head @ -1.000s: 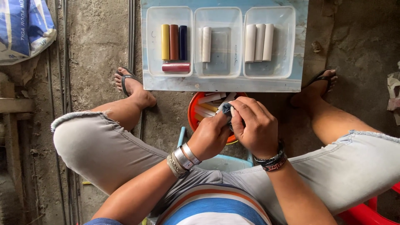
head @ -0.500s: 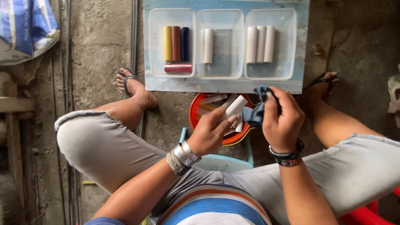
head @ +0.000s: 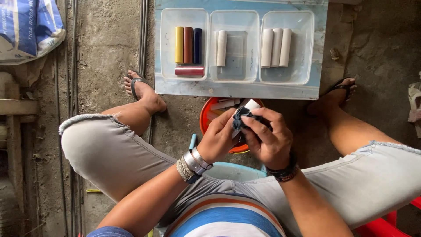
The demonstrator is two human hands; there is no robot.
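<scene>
My left hand (head: 221,140) and right hand (head: 265,138) grip a white cylinder (head: 251,105) in a dark cloth (head: 242,117), together over the orange bucket (head: 208,118). The board's (head: 241,90) near edge lies just beyond, bare concrete floor (head: 109,48) left.

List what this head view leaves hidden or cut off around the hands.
- White cylinder: mostly covered by the dark cloth and both hands; its length is unclear.
- Orange bowl: contents largely blocked by the left hand and right hand.
- Sack: cut off by the frame's top-left edge.
</scene>
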